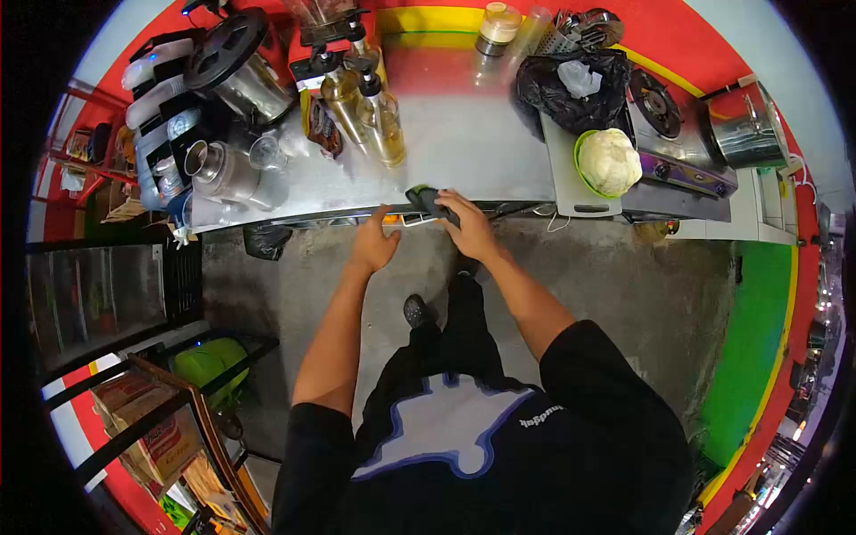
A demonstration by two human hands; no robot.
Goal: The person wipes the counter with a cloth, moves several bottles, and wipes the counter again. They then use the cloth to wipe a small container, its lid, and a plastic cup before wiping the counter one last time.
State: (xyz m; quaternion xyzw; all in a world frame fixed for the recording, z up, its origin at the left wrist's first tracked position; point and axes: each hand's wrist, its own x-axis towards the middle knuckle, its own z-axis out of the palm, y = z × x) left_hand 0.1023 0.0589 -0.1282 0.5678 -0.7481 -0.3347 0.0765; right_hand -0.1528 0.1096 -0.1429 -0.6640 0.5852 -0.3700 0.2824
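My right hand (pixel 467 226) has its fingers over a dark, flat object with a green patch (pixel 426 198) at the front edge of the metal counter (pixel 473 134). What this object is, I cannot tell. To its left, my left hand (pixel 375 239) hovers just off the same edge, fingers apart and nothing in it. Beyond the hands stand pump bottles of yellowish liquid (pixel 382 129), with a small dark packet (pixel 321 125) beside them.
On the right, a cauliflower (pixel 610 160) sits in a green bowl (pixel 584 169) on a cutting board (pixel 593 207). Behind are a black plastic bag (pixel 557 94) and a gas stove (pixel 682 147) bearing a metal pot (pixel 749 125). A steel container (pixel 254 89) stands at left.
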